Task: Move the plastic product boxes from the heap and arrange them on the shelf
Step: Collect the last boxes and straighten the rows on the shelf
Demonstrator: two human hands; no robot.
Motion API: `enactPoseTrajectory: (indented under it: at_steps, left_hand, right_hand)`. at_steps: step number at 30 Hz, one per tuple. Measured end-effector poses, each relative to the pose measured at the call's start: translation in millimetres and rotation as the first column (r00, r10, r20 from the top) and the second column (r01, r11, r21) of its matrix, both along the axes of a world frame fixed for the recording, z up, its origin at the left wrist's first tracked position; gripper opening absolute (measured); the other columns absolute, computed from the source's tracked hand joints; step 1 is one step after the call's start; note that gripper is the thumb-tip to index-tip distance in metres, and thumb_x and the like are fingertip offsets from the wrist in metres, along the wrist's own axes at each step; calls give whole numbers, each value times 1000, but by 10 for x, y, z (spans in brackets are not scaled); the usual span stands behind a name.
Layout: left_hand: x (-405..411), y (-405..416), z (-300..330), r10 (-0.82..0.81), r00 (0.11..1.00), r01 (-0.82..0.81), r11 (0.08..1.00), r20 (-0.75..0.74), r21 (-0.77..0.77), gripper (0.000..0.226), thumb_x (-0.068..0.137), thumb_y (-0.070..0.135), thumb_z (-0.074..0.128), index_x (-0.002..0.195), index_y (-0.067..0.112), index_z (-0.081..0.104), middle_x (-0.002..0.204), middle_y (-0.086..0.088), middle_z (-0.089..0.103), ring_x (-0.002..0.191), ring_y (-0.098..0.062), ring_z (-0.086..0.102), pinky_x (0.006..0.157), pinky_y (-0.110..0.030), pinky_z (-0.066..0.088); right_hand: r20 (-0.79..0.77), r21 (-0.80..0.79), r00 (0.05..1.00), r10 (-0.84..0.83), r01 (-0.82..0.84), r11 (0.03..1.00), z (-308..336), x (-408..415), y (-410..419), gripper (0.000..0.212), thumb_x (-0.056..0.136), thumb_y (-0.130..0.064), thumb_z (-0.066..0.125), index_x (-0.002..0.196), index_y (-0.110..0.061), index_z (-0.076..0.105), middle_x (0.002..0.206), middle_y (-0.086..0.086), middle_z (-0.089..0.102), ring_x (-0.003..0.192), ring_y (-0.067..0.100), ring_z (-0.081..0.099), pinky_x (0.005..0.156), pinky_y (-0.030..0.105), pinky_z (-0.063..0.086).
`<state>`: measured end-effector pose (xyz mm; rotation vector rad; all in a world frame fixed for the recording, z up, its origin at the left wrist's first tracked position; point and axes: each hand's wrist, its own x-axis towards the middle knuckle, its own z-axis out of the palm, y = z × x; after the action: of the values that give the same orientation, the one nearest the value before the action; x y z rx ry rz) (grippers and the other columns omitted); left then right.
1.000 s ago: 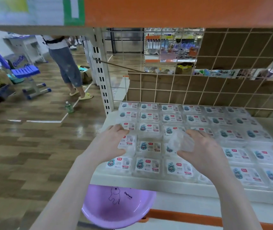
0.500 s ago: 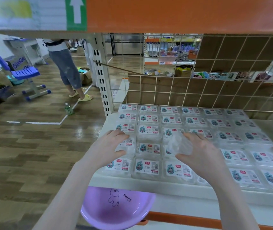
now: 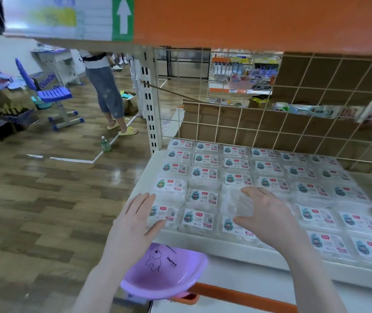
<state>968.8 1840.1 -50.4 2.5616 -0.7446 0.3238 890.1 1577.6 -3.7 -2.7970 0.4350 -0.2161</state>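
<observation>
Since a second ago, the left hand has slid back from the second row of boxes to the shelf's front left corner. It now lies flat, fingers straight and a little spread, the thumb touching the label of the corner box; its grip is wide and holds nothing. The right hand has hardly moved. Its fingers and thumb curl around one clear box, blurred, held just above the second row from the front, third column from the left.

Labelled boxes cover the white shelf in a tidy grid, six columns across and about six rows deep, edge to edge with no gaps between them. The far right rows run out of view, so the full count cannot be told. At the right rear a bare strip of shelf lies beside the last column. A wire grid closes the back, and an orange panel hangs low overhead.

Below the front lip sits one purple basin with an elephant drawing. To the left lies open wooden floor, with one green bottle, one blue chair, and one person standing in yellow slippers.
</observation>
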Motion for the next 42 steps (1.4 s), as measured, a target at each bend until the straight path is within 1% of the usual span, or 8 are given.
enactPoseTrajectory:
  at_steps: [3, 6, 10, 16, 22, 26, 32, 42]
  left_hand:
    - [-144, 24, -84, 109, 993, -109, 994, -43, -17, 64, 87, 53, 53, 130, 5, 54, 139, -8, 49, 130, -27, 45, 99, -43, 41]
    - [-222, 23, -137, 118, 992, -117, 993, -39, 33, 89, 86, 73, 16, 132, 6, 53, 139, -10, 49, 130, -27, 45, 99, -43, 41]
    - [-257, 36, -271, 124, 988, -121, 992, -89, 37, 67, 89, 46, 54, 145, 14, 35, 152, 0, 32, 140, -17, 29, 101, -37, 41]
    - [-279, 60, -317, 124, 992, -119, 985, -35, 124, 72, 81, 35, 71, 140, 6, 42, 145, -9, 42, 125, -29, 51, 87, -39, 51]
    - [-246, 112, -333, 83, 996, -84, 986, 11, 143, 76, 77, 36, 74, 140, 7, 42, 145, -7, 43, 122, -26, 54, 82, -37, 53]
    - [-206, 142, -389, 91, 995, -84, 981, -36, 173, 76, 89, 47, 54, 150, 21, 17, 156, 8, 17, 139, -13, 31, 99, -27, 41]
    - [-199, 131, -376, 117, 992, -110, 984, -44, 139, 73, 89, 45, 55, 149, 25, 20, 156, 12, 18, 136, -8, 33, 92, -23, 42]
    - [-195, 56, -275, 158, 984, -152, 986, -86, 70, 63, 90, 45, 54, 146, 26, 31, 152, 15, 24, 137, -3, 28, 88, -24, 44]
  right_hand:
    - [-18, -19, 997, 71, -71, 997, -32, 48, 65, 54, 75, -35, 67, 125, -22, 48, 122, -2, 53, 116, 18, 46, 88, 25, 34]
    - [-56, -45, 989, 136, -139, 989, -53, 104, 119, 55, 76, -36, 65, 125, -19, 48, 123, 0, 53, 117, 20, 47, 92, 27, 36]
    - [-105, -75, 977, 187, -196, 978, -75, 167, 134, 56, 76, -39, 64, 127, -20, 48, 122, 0, 53, 115, 20, 48, 90, 27, 36]
    - [-178, -79, 954, 241, -258, 963, -107, 248, 110, 61, 74, -39, 65, 128, -19, 47, 121, 4, 54, 114, 22, 49, 91, 29, 38]
    - [-226, -107, 919, 324, -354, 929, -31, 380, 245, 73, 77, -45, 64, 140, -23, 34, 139, 2, 44, 127, 22, 40, 99, 32, 36]
    - [-243, -92, 901, 358, -389, 917, 27, 457, 274, 69, 78, -38, 65, 138, -20, 38, 134, 6, 47, 123, 24, 43, 98, 35, 40]
    - [3, 148, 938, 348, -344, 927, 175, 605, 292, 66, 75, -26, 65, 137, -18, 42, 132, 4, 45, 117, 21, 47, 87, 27, 39]
    - [305, 524, 934, 185, -327, 786, -29, 349, 52, 60, 74, -18, 73, 128, -25, 49, 110, -13, 51, 98, 1, 51, 79, 7, 37]
